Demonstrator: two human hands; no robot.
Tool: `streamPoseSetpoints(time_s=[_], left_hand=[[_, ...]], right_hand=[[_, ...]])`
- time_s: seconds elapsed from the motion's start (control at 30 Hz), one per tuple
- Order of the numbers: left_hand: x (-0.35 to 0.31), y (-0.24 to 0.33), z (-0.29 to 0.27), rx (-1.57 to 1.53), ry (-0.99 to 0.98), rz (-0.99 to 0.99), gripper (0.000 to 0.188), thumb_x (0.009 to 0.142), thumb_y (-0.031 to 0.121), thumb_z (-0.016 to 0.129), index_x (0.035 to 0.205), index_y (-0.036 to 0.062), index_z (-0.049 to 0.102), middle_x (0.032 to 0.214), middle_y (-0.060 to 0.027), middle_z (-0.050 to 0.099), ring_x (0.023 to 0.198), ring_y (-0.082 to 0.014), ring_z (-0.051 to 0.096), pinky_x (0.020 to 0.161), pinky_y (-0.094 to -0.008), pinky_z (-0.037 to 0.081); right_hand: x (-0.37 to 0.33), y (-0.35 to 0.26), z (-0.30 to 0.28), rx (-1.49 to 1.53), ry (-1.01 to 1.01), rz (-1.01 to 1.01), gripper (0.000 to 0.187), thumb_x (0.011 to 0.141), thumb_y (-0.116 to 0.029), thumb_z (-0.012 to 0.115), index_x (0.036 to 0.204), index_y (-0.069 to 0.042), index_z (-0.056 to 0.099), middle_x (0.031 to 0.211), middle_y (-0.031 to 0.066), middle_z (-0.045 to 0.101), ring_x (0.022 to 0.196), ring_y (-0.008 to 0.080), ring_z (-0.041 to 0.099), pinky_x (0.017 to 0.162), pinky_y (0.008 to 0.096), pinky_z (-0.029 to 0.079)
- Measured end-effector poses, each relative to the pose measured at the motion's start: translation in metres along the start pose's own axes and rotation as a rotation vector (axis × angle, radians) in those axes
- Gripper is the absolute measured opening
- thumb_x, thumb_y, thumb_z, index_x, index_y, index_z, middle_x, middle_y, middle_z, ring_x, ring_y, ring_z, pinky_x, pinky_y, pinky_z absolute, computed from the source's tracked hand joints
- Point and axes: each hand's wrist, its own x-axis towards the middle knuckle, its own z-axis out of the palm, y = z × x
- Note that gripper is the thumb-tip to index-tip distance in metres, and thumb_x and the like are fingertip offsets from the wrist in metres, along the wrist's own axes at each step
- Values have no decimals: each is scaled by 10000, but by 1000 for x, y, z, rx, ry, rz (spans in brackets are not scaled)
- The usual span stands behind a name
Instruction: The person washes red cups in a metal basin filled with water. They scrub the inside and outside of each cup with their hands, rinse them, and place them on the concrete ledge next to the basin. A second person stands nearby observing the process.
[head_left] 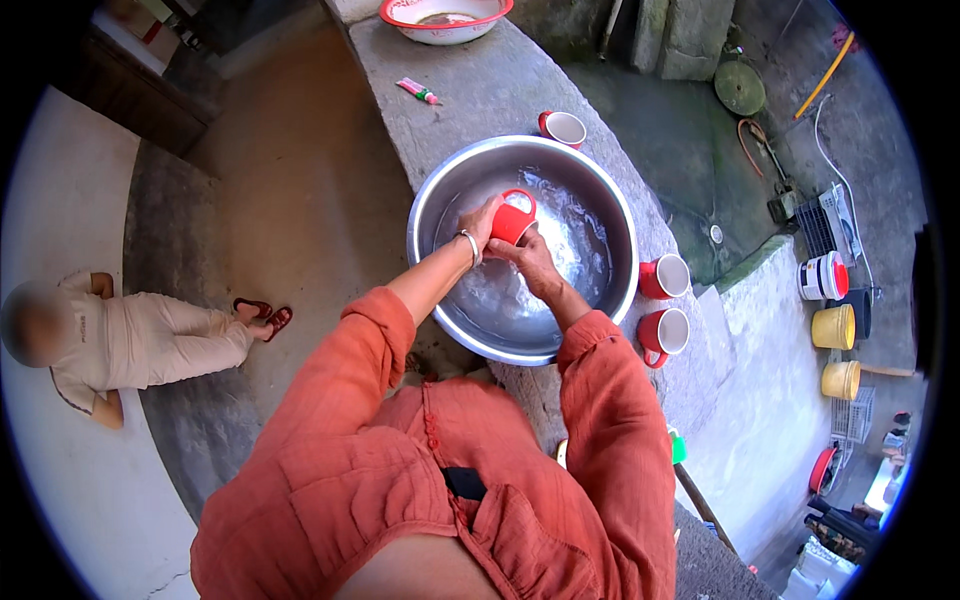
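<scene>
A red mug [511, 224] is held inside a large steel basin [425, 200] with clear water in it. My left hand [480, 224], a silver bangle at its wrist, is closed on the mug from the left; some of its fingers are hidden behind the mug. From below and the right, my right hand [532, 260] grips the same mug near its lower part. The mug is tilted, its handle pointing up and away from me. Whether it touches the water I cannot tell.
Red mugs with white insides stand around the basin: one behind it [563, 129], two at its right [664, 277] [663, 335]. On the concrete ledge [400, 60] lie a pink tube [418, 91] and a red-rimmed enamel bowl [445, 22]. A person [160, 340] stands by the left wall.
</scene>
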Motion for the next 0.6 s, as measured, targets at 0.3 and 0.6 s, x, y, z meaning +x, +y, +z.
streamPoseSetpoints(time_s=[0.3, 0.6], left_hand=[[10, 14, -4, 476, 263, 277, 600, 723, 534, 548, 946, -16, 640, 958, -214, 627, 907, -309, 605, 784, -365, 458], [8, -1, 19, 886, 218, 334, 714, 766, 597, 401, 931, -60, 628, 991, -295, 577, 958, -404, 564, 876, -434, 412]], right_hand=[[-11, 14, -50, -2045, 336, -451, 507, 702, -260, 639, 1128, -8, 531, 1245, 176, 441, 1191, 296, 382, 1006, 432, 260], [26, 31, -57, -1328, 383, -463, 362, 755, -110, 574, 1091, -32, 466, 1019, 159, 489, 932, 321, 506, 761, 420, 445]])
